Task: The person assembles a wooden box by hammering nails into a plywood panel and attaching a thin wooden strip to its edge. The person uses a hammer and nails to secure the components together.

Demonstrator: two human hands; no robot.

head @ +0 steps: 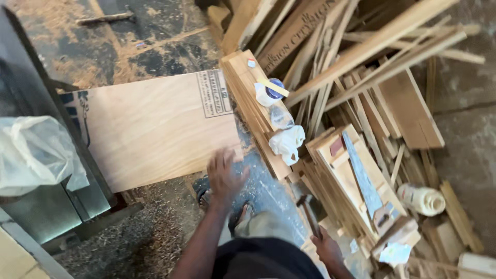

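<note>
Sawdust-strewn floor [155, 237] holds a plywood sheet [155, 129]; left hand [225, 173], fingers spread, touches its corner at 5 o'clock, while right hand [325, 248], at 4 o'clock, grips a hammer [309, 206] beside stacked planks [248, 98].

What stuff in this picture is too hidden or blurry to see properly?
Head view:
- Left hand: motion-blurred, so whether its fingers touch the plywood sheet is unclear.
- Hammer: the right hand covers the handle's end.
- Handsaw: the blade's teeth are too small to see.
- White plastic bag: crumpled, its contents hidden.
- Glue tub: a wood strip crosses its top.
</note>
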